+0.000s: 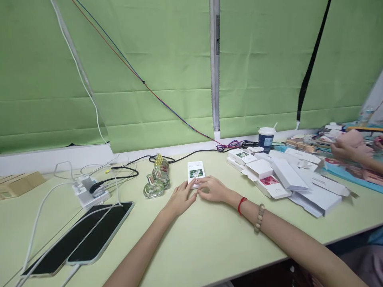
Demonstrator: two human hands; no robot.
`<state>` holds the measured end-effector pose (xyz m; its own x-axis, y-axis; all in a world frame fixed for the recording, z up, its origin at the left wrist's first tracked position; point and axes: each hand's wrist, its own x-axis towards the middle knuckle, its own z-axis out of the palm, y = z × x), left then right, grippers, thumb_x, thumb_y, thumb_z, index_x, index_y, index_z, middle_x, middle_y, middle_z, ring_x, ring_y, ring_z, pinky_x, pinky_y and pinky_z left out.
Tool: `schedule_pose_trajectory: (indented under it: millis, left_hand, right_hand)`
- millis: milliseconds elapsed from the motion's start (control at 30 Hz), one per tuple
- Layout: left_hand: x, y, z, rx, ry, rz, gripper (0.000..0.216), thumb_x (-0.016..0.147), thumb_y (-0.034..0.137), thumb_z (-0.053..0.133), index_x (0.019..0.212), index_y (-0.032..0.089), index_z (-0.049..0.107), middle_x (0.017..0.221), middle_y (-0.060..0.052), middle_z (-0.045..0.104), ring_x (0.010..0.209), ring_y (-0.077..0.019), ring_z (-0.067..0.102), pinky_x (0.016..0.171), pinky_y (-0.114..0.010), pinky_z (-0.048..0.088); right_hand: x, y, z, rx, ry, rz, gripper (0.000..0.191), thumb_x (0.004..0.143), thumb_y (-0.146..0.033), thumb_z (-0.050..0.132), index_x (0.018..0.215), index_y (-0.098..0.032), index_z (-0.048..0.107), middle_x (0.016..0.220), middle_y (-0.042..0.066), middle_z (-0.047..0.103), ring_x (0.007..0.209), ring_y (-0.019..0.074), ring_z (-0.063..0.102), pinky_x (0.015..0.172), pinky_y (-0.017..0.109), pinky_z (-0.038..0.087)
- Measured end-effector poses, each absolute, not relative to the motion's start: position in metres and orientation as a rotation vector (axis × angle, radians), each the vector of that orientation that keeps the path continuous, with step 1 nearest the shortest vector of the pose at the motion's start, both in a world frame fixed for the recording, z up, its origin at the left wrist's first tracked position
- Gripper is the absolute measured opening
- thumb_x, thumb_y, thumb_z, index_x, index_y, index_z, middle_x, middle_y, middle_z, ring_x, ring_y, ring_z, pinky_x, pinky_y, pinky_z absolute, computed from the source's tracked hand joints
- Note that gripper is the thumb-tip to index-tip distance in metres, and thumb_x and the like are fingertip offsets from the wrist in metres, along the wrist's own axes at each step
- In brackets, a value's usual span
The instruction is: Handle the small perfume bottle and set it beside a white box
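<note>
A small white box printed with a green and white flower picture lies on the table, its near end towards me. My left hand is at the box's near left corner, forefinger along the corner and thumb at the near end. From the right, my right hand grips the same end with bent fingers. Its fingertips partly cover the box's lower edge. Left of the box stands a row of glass perfume bottles, the nearest with a silvery cap and others with yellowish tops.
White cartons are piled on the right, with a paper cup behind. Two phones and a power strip with cables lie left. A cardboard box sits far left. Another person's hand is at the far right.
</note>
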<state>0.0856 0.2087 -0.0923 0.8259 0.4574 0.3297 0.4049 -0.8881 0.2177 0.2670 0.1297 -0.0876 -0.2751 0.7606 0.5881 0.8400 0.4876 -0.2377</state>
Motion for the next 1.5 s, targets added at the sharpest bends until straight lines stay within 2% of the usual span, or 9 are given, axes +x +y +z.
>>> schedule_pose_trajectory:
  millis: [100, 200, 367, 500, 700, 833, 967, 1167, 1500]
  left_hand:
    - [0.086, 0.208, -0.091, 2.88, 0.739, 0.541, 0.054, 0.093, 0.032, 0.041, 0.143, 0.019, 0.024, 0.121, -0.01, 0.042, 0.111, -0.0267, 0.04, 0.097, -0.042, 0.032]
    - [0.086, 0.207, -0.091, 2.882, 0.782, 0.51, 0.055, 0.094, 0.032, 0.041, 0.144, 0.018, 0.022, 0.121, -0.011, 0.042, 0.111, -0.0275, 0.04, 0.097, -0.041, 0.032]
    - [0.085, 0.205, -0.09, 2.868, 0.8, 0.459, 0.057, 0.094, 0.032, 0.039, 0.145, 0.018, 0.018, 0.126, -0.011, 0.038, 0.115, -0.029, 0.035, 0.098, -0.042, 0.029]
    - [0.086, 0.203, -0.089, 2.866, 0.81, 0.451, 0.057, 0.094, 0.03, 0.04, 0.145, 0.017, 0.019, 0.127, -0.011, 0.038, 0.114, -0.0284, 0.036, 0.099, -0.043, 0.029]
    - [0.087, 0.198, -0.089, 2.874, 0.859, 0.439, 0.054, 0.095, 0.028, 0.044, 0.143, 0.015, 0.021, 0.131, -0.015, 0.033, 0.123, -0.0278, 0.029, 0.1, -0.045, 0.027]
    - [0.087, 0.192, -0.083, 3.004, 0.753, 0.554, 0.032, 0.089, 0.02, 0.053, 0.119, 0.012, 0.045, 0.142, -0.016, 0.011, 0.131, -0.0292, 0.006, 0.104, -0.045, 0.023]
    - [0.086, 0.19, -0.081, 3.038, 0.621, 0.518, 0.014, 0.087, 0.015, 0.053, 0.101, 0.016, 0.051, 0.144, -0.008, 0.013, 0.132, -0.0258, 0.008, 0.103, -0.043, 0.027]
    - [0.087, 0.197, -0.089, 2.973, 0.781, 0.504, 0.023, 0.089, 0.019, 0.055, 0.111, 0.021, 0.051, 0.143, -0.004, 0.015, 0.132, -0.024, 0.009, 0.103, -0.046, 0.027]
    - [0.09, 0.191, -0.086, 2.917, 1.131, 0.451, 0.02, 0.092, 0.024, 0.054, 0.111, 0.017, 0.051, 0.143, -0.006, 0.015, 0.132, -0.0261, 0.007, 0.103, -0.046, 0.027]
  right_hand:
    - [0.275, 0.132, -0.084, -1.447, -1.992, -0.284, 0.016, 0.083, -0.017, 0.05, 0.089, -0.017, 0.065, 0.107, 0.006, 0.059, 0.103, 0.015, 0.052, 0.097, 0.032, 0.033]
    - [0.283, 0.129, -0.079, -1.783, -1.84, -0.527, 0.026, 0.083, -0.021, 0.052, 0.106, -0.014, 0.06, 0.119, 0.014, 0.051, 0.119, 0.0222, 0.04, 0.108, 0.049, 0.01]
    - [0.295, 0.122, -0.082, -2.622, -1.303, -0.425, 0.06, 0.083, -0.036, 0.054, 0.135, -0.01, 0.041, 0.141, 0.023, 0.02, 0.131, 0.0407, 0.008, 0.092, 0.071, -0.008]
    - [0.295, 0.123, -0.085, -2.849, -1.191, -0.061, 0.051, 0.093, -0.041, 0.032, 0.134, -0.014, 0.042, 0.141, 0.021, 0.021, 0.131, 0.0421, 0.008, 0.087, 0.075, 0.002]
    - [0.29, 0.119, -0.073, -3.004, -1.218, -0.156, 0.062, 0.089, -0.054, 0.034, 0.126, -0.008, 0.049, 0.119, 0.03, 0.046, 0.125, 0.0479, 0.021, 0.082, 0.066, -0.024]
    - [0.29, 0.117, -0.073, -2.93, -1.18, -0.052, 0.055, 0.09, -0.049, 0.038, 0.122, -0.006, 0.051, 0.106, 0.03, 0.054, 0.116, 0.0487, 0.035, 0.08, 0.073, -0.011]
    - [0.289, 0.118, -0.081, -2.825, -1.171, 0.006, 0.047, 0.092, -0.039, 0.037, 0.118, -0.004, 0.053, 0.106, 0.031, 0.052, 0.116, 0.0484, 0.034, 0.081, 0.073, 0.004]
    - [0.291, 0.12, -0.079, -2.967, -1.195, -0.133, 0.054, 0.089, -0.05, 0.036, 0.121, -0.008, 0.05, 0.106, 0.026, 0.054, 0.116, 0.0464, 0.035, 0.082, 0.066, -0.021]
    - [0.296, 0.121, -0.075, -3.092, -1.054, 0.217, 0.068, 0.091, -0.061, 0.018, 0.142, -0.017, 0.027, 0.134, 0.025, 0.033, 0.126, 0.041, 0.025, 0.087, 0.07, -0.009]
